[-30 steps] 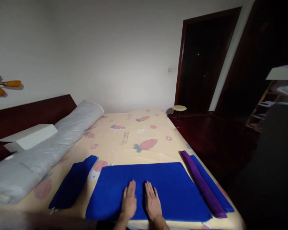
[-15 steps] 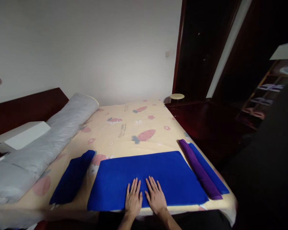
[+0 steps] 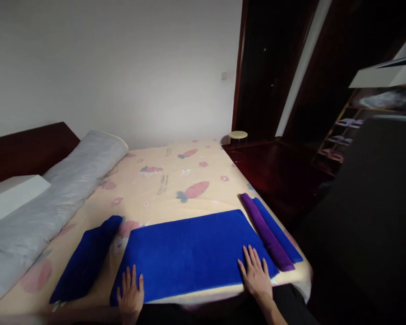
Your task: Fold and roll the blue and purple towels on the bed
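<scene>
A blue towel (image 3: 189, 253) lies flat on the bed, its long side along the near edge. My left hand (image 3: 131, 291) rests palm down at its near left corner, fingers spread and holding nothing. Close to the near right corner, my right hand (image 3: 255, 271) lies flat on the cloth, its fingers also apart. Just right of the towel is a rolled purple towel (image 3: 267, 232), partly over a narrow folded blue cloth (image 3: 279, 232). Left of my left hand sits another blue cloth (image 3: 86, 262), crumpled on one side.
A patterned bedsheet (image 3: 169, 185) covers the bed. Along its left side lie a long grey bedding roll (image 3: 64, 194) and a white box (image 3: 15, 194). Beyond the bed's far right corner stands a round stool (image 3: 237, 135); a shoe rack (image 3: 338, 135) is at right.
My hands have slid apart from the towel's middle, the left one to the left corner and the right one toward the right corner. The view has turned slightly right.
</scene>
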Available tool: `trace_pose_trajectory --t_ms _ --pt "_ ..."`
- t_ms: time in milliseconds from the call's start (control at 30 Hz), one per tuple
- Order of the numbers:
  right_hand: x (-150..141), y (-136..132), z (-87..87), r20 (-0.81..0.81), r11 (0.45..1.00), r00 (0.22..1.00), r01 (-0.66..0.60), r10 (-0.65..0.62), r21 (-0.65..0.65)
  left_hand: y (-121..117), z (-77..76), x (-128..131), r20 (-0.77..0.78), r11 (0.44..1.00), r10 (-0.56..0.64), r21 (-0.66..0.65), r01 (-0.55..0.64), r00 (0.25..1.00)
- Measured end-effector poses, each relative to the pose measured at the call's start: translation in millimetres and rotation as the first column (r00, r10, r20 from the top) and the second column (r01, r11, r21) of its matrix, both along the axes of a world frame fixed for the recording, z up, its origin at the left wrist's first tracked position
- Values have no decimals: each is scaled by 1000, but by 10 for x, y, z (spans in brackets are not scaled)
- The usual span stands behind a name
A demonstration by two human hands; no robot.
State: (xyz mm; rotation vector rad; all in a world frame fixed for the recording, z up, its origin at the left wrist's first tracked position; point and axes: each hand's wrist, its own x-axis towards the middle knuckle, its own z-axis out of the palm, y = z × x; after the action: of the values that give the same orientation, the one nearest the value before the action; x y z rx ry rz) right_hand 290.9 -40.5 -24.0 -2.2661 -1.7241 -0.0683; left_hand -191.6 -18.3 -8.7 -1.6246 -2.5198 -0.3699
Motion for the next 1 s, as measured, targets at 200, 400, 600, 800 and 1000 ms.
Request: trace_pose_trajectory --t_ms 200,400,600,800,1000 --pt "404 -148 -41 -46 999 999 18 -20 -41 -43 -87 -421 41 993 -114 -10 115 993" --pt "389 -62 -147 -55 997 996 77 -75 22 269 176 -763 -9 973 -204 -107 202 979" --pt "-546 464 168 -159 974 961 -217 225 68 716 538 210 -85 848 -526 32 530 846" --pt "-1450 861 471 -295 778 746 -629 597 -15 803 246 1687 39 714 -687 -149 684 726" --pt "-596 902 295 -193 907 894 -419 403 -47 800 130 1081 9 834 -518 -216 507 856"
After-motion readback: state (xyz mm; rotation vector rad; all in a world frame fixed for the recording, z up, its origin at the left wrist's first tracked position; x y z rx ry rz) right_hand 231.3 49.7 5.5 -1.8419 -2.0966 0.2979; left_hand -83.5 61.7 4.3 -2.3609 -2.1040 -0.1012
